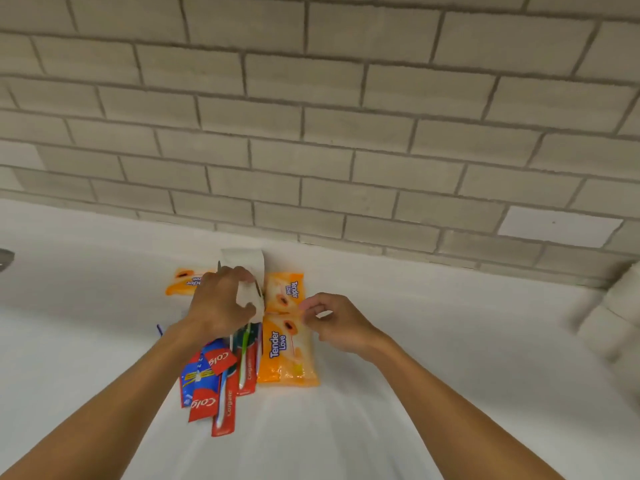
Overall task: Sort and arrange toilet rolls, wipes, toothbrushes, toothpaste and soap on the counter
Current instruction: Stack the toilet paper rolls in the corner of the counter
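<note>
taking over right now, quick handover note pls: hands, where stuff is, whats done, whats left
Hands: left hand grips a white wrapped item at the back of the pile; right hand has curled fingers at the edge of the orange wipes packs, pinching or not I cannot tell.
Things: two wipes packs lie end to end, a third wipes pack sits partly hidden behind the left hand; Colgate toothbrush packs lie heaped, overlapping; blurred white rolls far right.
Done: wipes partly grouped. Left: straighten the toothbrush packs, place the rest; no soap visible.
</note>
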The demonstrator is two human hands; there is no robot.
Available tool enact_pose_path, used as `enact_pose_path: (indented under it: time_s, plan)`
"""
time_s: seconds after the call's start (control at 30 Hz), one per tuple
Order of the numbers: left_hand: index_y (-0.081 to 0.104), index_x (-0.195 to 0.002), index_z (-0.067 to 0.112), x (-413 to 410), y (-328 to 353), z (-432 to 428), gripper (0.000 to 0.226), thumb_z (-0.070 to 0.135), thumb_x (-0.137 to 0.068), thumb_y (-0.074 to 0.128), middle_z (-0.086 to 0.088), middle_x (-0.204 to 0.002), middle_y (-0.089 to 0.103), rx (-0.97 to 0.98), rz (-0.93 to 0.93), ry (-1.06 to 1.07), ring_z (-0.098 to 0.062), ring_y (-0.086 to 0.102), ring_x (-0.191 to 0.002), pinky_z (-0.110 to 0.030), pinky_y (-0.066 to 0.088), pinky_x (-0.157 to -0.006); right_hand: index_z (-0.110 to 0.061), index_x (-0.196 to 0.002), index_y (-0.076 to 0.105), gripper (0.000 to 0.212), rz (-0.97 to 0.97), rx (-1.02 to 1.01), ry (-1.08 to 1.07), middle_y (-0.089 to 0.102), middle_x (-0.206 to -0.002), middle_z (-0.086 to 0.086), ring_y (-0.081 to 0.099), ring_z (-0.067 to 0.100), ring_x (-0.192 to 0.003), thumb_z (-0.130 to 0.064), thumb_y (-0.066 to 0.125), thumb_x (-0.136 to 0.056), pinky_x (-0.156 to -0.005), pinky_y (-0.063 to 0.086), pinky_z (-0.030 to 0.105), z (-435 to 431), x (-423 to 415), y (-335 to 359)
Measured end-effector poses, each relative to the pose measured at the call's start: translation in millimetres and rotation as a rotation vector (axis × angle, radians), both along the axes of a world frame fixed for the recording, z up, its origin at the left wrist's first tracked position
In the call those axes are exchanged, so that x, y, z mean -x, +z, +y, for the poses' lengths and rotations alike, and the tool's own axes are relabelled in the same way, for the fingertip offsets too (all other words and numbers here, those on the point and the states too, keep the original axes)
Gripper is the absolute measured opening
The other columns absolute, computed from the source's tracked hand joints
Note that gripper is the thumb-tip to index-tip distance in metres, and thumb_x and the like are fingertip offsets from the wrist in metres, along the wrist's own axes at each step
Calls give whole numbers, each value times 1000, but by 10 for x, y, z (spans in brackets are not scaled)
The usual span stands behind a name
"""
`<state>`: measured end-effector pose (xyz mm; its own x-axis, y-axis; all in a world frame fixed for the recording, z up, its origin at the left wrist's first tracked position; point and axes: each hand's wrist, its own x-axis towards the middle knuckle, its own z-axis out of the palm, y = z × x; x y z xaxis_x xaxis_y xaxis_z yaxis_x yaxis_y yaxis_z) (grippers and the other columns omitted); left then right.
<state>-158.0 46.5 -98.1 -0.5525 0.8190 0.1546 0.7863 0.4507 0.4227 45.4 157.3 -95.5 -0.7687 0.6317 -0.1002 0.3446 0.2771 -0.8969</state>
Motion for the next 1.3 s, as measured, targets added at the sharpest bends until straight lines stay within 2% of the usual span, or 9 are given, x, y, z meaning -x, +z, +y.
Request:
enact_pose_path:
  time_s: [0.17, 0.33, 0.47, 0.63, 0.87, 1.0, 1.07, 1.23, 1.3]
  plan:
    - [31, -137, 30, 332, -85, -56, 85, 50, -67, 75, 0, -140, 37, 148, 107, 24, -28, 33, -128, -43, 36, -103, -19, -129, 56, 42, -192, -178, 72, 57, -121, -1, 57, 18, -114, -29, 65, -89, -95, 50, 30, 18, 478, -33]
    - [17, -146, 23, 470, -149, 18, 109, 59, -61, 76, -3, -147, 30, 248, 113, -13, -29, 28, -135, -46, 31, -108, -17, -137, 42, 55, -321, -277, 166, 45, -140, 8, 48, 25, -126, -32, 65, -90, -98, 46, 35, -87, 856, -124]
    - [20, -143, 22, 477, -228, 73, 105, 57, -61, 76, -3, -141, 35, 243, 165, -37, -28, 32, -130, -44, 35, -106, -16, -139, 39, 60, -267, -210, 119, 49, -137, 8, 55, 25, -120, -39, 63, -90, -85, 50, 29, -107, 1059, -162]
    - [27, -142, 21, 510, -309, 92, 105, 59, -57, 76, -4, -134, 36, 184, 277, -32, -26, 32, -122, -39, 37, -102, -15, -139, 40, 62, -201, -134, 45, 55, -133, 6, 58, 24, -115, -46, 61, -89, -91, 54, 37, -133, 1211, -246]
    - [49, -119, 16, 483, -408, 34, 101, 60, -35, 80, -10, -117, 54, 90, 437, -70, -33, 47, -108, -48, 46, -88, -12, -125, 54, 43, -123, -7, -43, 59, -123, 3, 56, 16, -102, -40, 60, -92, -73, 44, 20, -79, 1179, -361]
    - [43, -125, 17, 408, -379, 34, 101, 64, -41, 75, -8, -126, 54, 88, 483, -155, -33, 48, -121, -54, 41, -99, -15, -125, 55, 50, -86, 74, -65, 59, -120, 1, 58, 16, -105, -45, 65, -87, -86, 52, 29, -13, 1053, -436]
    - [44, -126, 17, 344, -315, 58, 98, 62, -45, 75, -5, -122, 58, 76, 503, -189, -30, 55, -115, -52, 41, -97, -17, -127, 54, 53, -34, 153, -90, 59, -123, 1, 61, 19, -108, -45, 68, -84, -91, 54, 35, 24, 965, -462]
    - [42, -127, 21, 163, -135, 150, 95, 65, -47, 68, 0, -118, 59, 2, 524, -231, -25, 59, -104, -44, 45, -89, -18, -117, 58, 47, 185, 399, -153, 62, -120, 6, 66, 23, -103, -41, 75, -80, -86, 58, 40, 74, 602, -417]
    - [41, -128, 21, 27, -56, 204, 94, 65, -50, 68, 1, -119, 58, -42, 477, -254, -24, 57, -104, -42, 45, -89, -22, -117, 56, 57, 263, 464, -192, 63, -119, 6, 67, 24, -103, -48, 79, -72, -85, 58, 41, 84, 393, -372]
